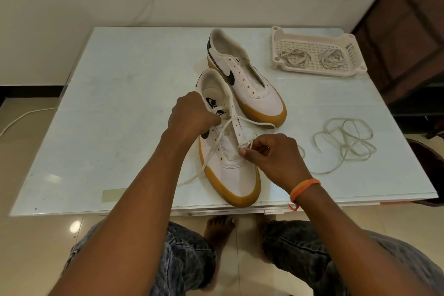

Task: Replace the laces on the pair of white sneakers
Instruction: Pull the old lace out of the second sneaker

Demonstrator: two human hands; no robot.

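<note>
Lace at fingers: I saw my right hand point(276, 156) pinching the lace point(217, 149) at the near sneaker point(228, 142)'s right eyelets; fingers point(243, 152) clamped together on it.
Left hand point(192, 115): curled, gripping the sneaker's tongue area.
Sneaker look: white, black swoosh, gum sole, on the surface point(115, 108).
Count: two sneakers, the far sneaker point(245, 77) unlaced; one loose lace point(343, 144) on the surface; two bundled laces point(310, 57) in one tray point(312, 41).
</note>
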